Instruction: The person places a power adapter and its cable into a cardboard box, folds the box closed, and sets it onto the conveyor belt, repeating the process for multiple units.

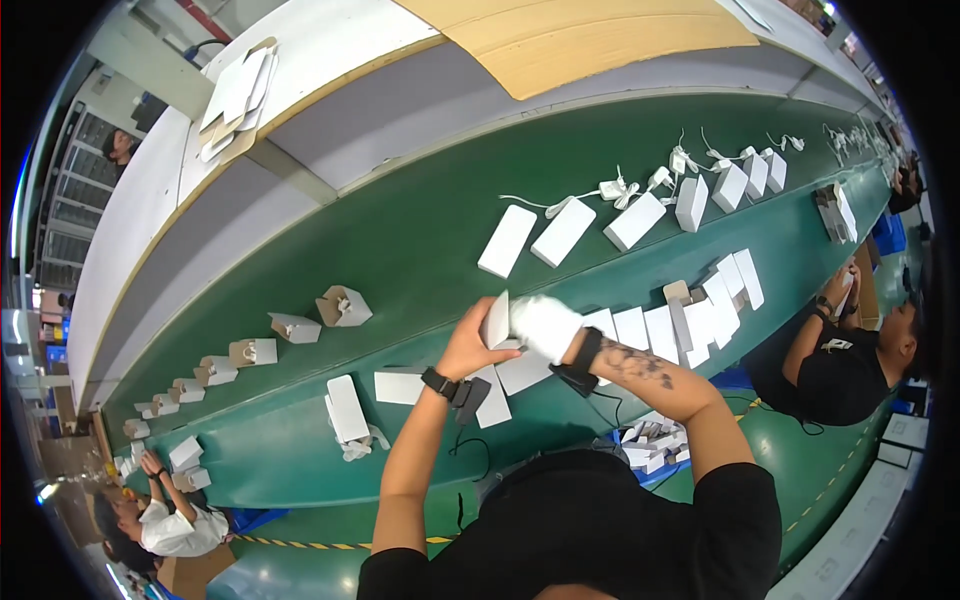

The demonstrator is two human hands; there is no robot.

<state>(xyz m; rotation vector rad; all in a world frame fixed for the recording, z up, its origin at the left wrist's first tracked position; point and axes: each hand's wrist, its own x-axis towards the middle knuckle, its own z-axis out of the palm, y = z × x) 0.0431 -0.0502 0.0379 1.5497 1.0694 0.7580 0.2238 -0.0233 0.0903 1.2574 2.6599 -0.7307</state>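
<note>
My left hand [468,343] grips a small white box [496,322] above the near part of the green work surface, its thumb across the lower side. A white glove covers my right hand [545,328], which meets the box from the right. The gloved fingers look curled in, but glare blurs them and hides anything they hold. Below my hands lie flat white boxes [400,386], partly covered by my wrists. To the right, more white boxes [660,333] lie side by side in a row, one showing a brown inner side.
White boxes [565,232] line the green conveyor belt [420,240], beside white chargers with cables [620,190]. Open boxes [343,306] run to the far left. A white box [346,408] rests on a bagged item. Co-workers sit left [180,525] and right [835,350].
</note>
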